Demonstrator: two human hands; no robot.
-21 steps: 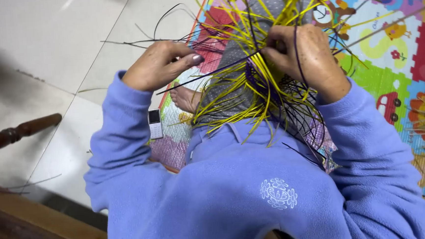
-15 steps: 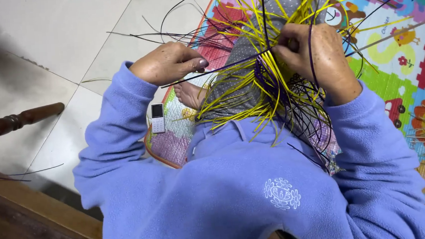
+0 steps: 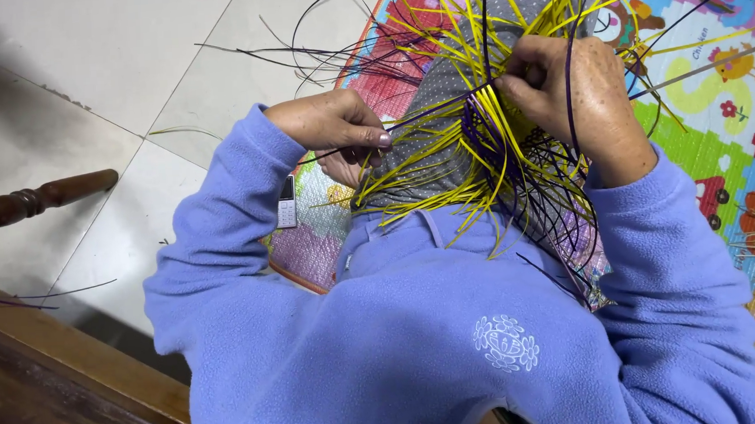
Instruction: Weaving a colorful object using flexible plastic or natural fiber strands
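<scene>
The left hand (image 3: 337,123) now sits further from the right hand (image 3: 575,86), drawing a dark purple strand (image 3: 441,108) out taut between them. The yellow strands (image 3: 479,158) fan lower across the lap.

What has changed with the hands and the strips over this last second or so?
Little has changed. The left hand has drawn its dark purple strip a bit further out to the left, so it runs straighter from the bundle. The right hand keeps its grip on the yellow and purple strips at the crossing point. The small phone on the play mat has not moved.
</scene>
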